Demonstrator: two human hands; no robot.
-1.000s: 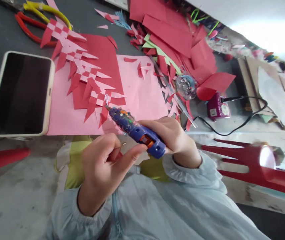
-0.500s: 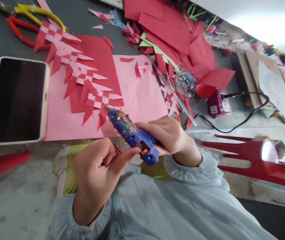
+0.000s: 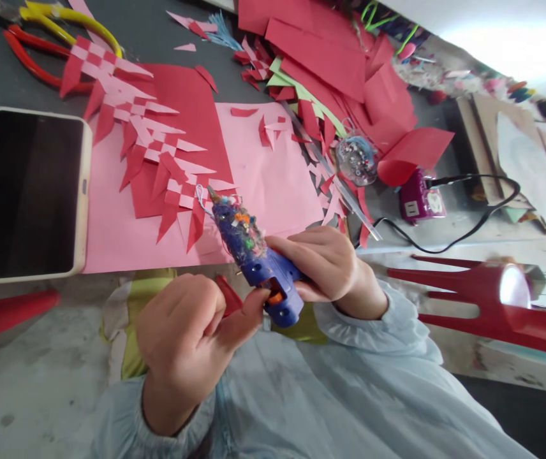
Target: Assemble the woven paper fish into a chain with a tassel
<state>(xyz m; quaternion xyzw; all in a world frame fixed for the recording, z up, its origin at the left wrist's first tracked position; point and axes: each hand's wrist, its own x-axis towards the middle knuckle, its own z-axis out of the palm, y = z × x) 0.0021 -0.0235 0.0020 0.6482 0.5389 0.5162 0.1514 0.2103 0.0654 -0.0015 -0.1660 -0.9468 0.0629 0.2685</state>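
Note:
My right hand [image 3: 325,261] is wrapped round a blue hot glue gun [image 3: 254,255], its sides crusted with glue strings and coloured bits. The nozzle points up and left over the table, with a thin loop of glue or thread beside it. My left hand [image 3: 187,338] is curled; its thumb presses by the orange part at the gun's rear end. A red paper piece [image 3: 229,296] shows behind its fingers, mostly hidden. Just beyond the nozzle lies a row of woven red and pink paper fish shapes [image 3: 153,150], on red and pink sheets [image 3: 273,185].
A phone [image 3: 27,194] lies at the left, with red and yellow scissors [image 3: 38,44] behind it. Red paper sheets [image 3: 321,57], scraps and a clear bead container [image 3: 356,159] are at the back. A black cord [image 3: 445,248] runs by a purple box [image 3: 421,196]. A red chair [image 3: 488,287] stands right.
The glue gun has tilted more upright and its rear end has come slightly lower. My left hand has moved a little down with it.

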